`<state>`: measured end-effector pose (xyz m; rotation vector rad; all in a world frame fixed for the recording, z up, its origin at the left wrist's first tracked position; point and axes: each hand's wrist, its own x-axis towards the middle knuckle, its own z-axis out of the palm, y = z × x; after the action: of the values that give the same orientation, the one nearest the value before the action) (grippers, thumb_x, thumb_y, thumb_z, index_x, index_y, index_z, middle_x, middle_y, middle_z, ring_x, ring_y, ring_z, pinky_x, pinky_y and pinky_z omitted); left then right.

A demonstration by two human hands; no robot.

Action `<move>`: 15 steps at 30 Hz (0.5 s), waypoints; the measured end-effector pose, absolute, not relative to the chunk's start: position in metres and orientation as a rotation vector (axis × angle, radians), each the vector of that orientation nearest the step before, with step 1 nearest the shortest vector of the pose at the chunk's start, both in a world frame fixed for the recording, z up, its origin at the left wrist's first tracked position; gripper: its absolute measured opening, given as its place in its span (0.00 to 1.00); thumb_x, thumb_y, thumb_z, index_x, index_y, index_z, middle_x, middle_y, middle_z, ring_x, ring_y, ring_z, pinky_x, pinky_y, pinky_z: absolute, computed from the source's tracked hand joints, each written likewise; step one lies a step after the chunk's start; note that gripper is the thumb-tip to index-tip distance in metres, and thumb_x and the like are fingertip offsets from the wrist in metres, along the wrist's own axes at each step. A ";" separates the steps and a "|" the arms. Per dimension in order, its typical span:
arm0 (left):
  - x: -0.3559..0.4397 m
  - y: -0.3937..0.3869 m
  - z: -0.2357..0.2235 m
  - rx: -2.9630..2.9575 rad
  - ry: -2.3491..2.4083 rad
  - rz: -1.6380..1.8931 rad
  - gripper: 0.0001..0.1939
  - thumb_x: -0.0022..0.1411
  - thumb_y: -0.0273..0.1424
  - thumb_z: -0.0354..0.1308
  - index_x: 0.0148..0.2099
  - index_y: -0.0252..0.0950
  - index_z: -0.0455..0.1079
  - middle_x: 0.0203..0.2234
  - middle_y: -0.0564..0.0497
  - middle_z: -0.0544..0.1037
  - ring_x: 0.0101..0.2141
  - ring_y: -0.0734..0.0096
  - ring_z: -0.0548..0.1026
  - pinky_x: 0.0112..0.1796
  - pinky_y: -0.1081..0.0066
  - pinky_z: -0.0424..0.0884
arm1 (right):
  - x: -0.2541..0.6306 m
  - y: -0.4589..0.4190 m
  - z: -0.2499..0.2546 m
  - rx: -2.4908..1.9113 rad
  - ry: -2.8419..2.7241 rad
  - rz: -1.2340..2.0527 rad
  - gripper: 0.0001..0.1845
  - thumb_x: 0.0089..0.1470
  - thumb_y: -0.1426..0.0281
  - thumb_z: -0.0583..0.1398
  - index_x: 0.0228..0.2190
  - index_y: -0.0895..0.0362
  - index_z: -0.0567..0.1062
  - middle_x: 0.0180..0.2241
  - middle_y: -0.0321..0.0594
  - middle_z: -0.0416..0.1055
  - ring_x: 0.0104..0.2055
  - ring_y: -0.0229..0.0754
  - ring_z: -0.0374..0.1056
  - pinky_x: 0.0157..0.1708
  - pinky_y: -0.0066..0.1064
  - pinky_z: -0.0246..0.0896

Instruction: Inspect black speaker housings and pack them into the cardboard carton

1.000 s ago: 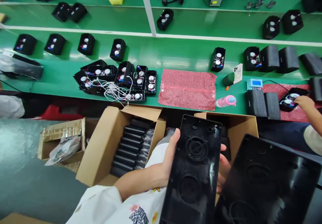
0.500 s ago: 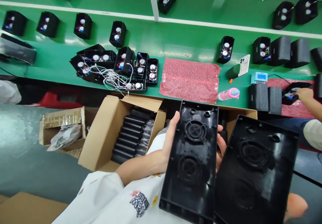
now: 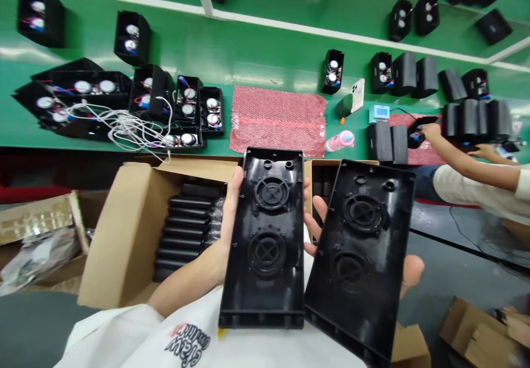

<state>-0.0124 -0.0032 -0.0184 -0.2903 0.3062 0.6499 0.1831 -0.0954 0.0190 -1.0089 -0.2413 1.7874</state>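
Observation:
My left hand point(image 3: 232, 200) is closed around a black plastic speaker shell point(image 3: 269, 219), thumb along its left edge and fingertips at its right. Its hollow inner side faces up and shows two round grilles and two small holes near the top. A matching speaker shell point(image 3: 364, 246) is gripped in my right hand point(image 3: 411, 273), slightly tilted. That hand lies mostly behind the shell, with parts showing at both sides. The two shells are side by side over my lap, close together at their lower ends.
An open carton point(image 3: 120, 235) at my left holds several black shells. On the green bench are bubble wrap point(image 3: 277, 120), tangled white cables point(image 3: 128, 128), a pink bottle point(image 3: 339, 140), a phone point(image 3: 358, 93) and several speaker units. At the right, another person's hands point(image 3: 433, 132) work on a speaker.
The bench scene has shifted left in view, with more of the right side showing. Both shells appear further left and higher, and the right one looks smaller and is more fully visible.

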 end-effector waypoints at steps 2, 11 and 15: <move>-0.013 -0.003 -0.018 -0.244 0.363 0.680 0.47 0.65 0.63 0.55 0.69 0.28 0.68 0.52 0.35 0.83 0.52 0.49 0.81 0.53 0.58 0.75 | 0.186 -0.092 0.021 -0.866 -0.232 1.787 0.53 0.53 0.27 0.57 0.67 0.46 0.69 0.74 0.42 0.55 0.73 0.57 0.58 0.61 0.48 0.70; -0.005 -0.008 -0.017 -0.303 0.361 0.640 0.46 0.63 0.61 0.59 0.67 0.28 0.70 0.52 0.37 0.83 0.49 0.55 0.82 0.52 0.62 0.77 | 0.192 -0.104 0.013 -0.992 -0.231 1.721 0.62 0.50 0.26 0.58 0.74 0.47 0.56 0.75 0.46 0.50 0.77 0.64 0.48 0.67 0.62 0.62; -0.002 -0.010 -0.017 -0.301 0.377 0.647 0.46 0.63 0.61 0.60 0.66 0.26 0.71 0.52 0.35 0.83 0.48 0.54 0.82 0.50 0.62 0.78 | 0.196 -0.108 0.009 -1.025 -0.274 1.717 0.65 0.49 0.27 0.61 0.74 0.51 0.56 0.74 0.51 0.53 0.77 0.64 0.49 0.68 0.62 0.61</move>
<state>-0.0025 -0.0097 -0.0173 -0.3010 0.3772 0.6471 0.1964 -0.1080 0.0087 -1.0251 -0.2737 1.7170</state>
